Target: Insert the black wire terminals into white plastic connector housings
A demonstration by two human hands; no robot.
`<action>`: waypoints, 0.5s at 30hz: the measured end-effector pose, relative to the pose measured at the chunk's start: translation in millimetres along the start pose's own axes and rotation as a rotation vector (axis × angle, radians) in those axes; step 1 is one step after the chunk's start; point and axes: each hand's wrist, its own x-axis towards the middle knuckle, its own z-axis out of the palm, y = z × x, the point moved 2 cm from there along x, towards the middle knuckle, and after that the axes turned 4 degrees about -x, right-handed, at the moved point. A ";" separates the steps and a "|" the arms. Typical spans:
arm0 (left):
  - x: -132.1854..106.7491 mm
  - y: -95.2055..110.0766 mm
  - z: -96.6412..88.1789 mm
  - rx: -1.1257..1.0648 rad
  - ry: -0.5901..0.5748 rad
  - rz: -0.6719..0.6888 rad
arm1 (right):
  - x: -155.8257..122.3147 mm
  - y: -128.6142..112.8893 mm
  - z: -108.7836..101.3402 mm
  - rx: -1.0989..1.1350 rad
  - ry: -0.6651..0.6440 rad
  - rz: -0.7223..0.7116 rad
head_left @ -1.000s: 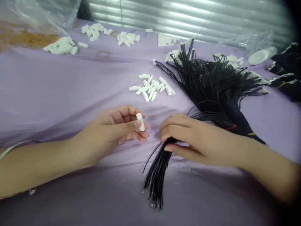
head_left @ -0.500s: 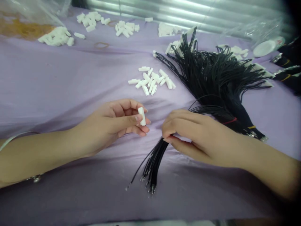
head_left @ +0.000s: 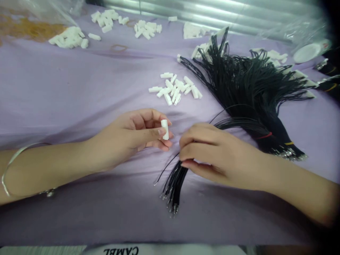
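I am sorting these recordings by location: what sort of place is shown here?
Probably a wire-harness assembly workplace, perhaps a workshop: black wires with metal terminals lie in bundles, and white connector housings sit in piles on a purple cloth.

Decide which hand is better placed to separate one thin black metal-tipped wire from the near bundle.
Probably the right hand: its fingers hold that bundle of thin black wires, while the left hand holds a small white toothed plastic connector.
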 end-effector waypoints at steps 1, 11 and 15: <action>0.1 0.2 0.6 -0.005 0.002 -0.004 | -0.7 -1.7 0.0 0.000 -0.056 -0.029; 0.2 1.1 2.2 -0.021 0.021 -0.014 | -0.4 -3.7 -0.7 0.047 -0.170 0.094; 1.0 -0.1 0.1 -0.023 0.006 -0.014 | 2.2 -4.0 1.1 0.049 -0.177 0.127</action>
